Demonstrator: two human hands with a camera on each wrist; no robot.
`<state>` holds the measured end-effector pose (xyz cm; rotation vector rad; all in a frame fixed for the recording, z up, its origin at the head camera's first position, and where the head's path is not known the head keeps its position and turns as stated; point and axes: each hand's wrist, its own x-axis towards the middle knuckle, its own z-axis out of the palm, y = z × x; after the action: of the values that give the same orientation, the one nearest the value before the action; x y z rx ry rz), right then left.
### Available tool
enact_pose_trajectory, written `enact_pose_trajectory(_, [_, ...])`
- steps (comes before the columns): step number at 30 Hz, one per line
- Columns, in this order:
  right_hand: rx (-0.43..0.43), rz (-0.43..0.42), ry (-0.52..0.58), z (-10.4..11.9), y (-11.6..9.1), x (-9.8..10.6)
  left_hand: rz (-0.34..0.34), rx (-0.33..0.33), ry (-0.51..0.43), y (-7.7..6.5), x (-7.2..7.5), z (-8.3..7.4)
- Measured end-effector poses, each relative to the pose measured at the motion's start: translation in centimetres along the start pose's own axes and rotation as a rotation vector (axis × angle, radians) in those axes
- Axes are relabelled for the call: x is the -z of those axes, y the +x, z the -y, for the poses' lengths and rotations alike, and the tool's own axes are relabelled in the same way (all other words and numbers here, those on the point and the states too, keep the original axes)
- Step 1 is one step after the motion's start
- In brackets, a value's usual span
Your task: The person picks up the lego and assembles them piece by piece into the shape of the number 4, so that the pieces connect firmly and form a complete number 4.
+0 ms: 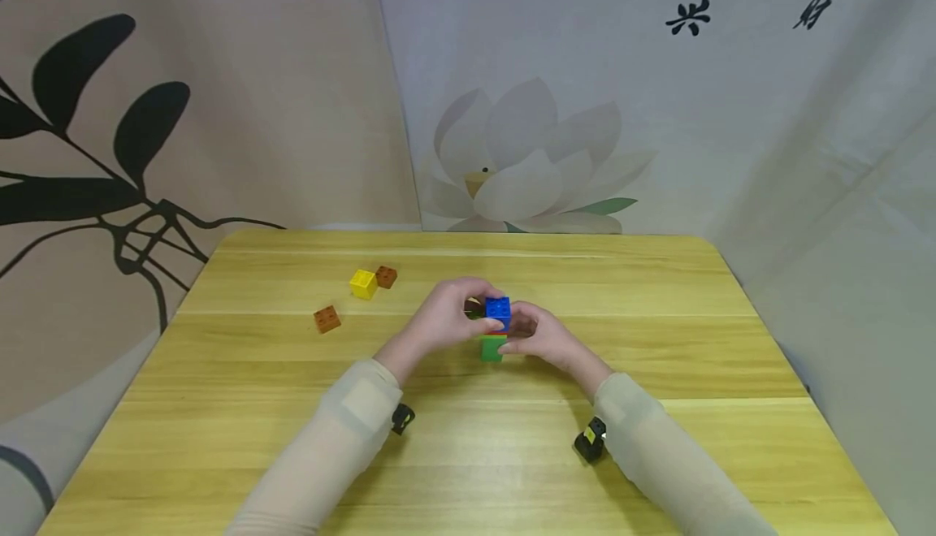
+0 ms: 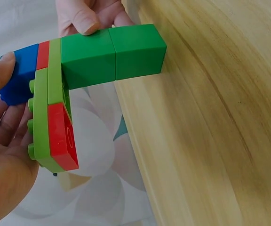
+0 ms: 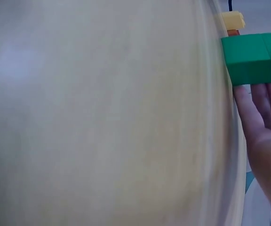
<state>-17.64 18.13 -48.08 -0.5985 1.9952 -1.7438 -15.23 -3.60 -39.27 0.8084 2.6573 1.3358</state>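
Left hand [image 1: 453,313] pinches the blue toy brick [image 1: 498,309] capping an upright brick stack [image 2: 55,75]; two green bricks [image 1: 492,348] lie below that hand, along the stack's long axis; right hand [image 1: 544,335], nearer them, pinches the upper one.

Free room: tabletop [image 1: 687,309] right of the right hand [image 1: 544,337], out to the side edge; wood between the sleeved forearms [image 1: 325,443], narrowed by black wrist cameras [image 1: 589,440]; a lane between the left hand [image 1: 448,314] and the loose bricks.
Obstacles: brick stack [image 1: 492,349] — flanked by both hands; its lime-and-red overhang [image 2: 58,129] on the left hand's side, with a gap beneath; yellow brick [image 1: 362,284], brown brick [image 1: 387,277] just beside; second brown brick [image 1: 327,319], nearer; printed cloth backdrop [image 1: 322,114] — behind the far edge.
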Motion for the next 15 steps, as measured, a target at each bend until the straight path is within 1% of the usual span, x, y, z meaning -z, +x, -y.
enact_pose_trajectory(6, [-0.001,0.003,0.021,-0.02,0.13,0.04,-0.002,0.007,0.003,0.01,-0.02,0.06])
enact_pose_trajectory(15, [0.019,0.025,0.039,-0.21,0.21,0.18,-0.007,0.007,0.004,0.0,-0.16,0.21])
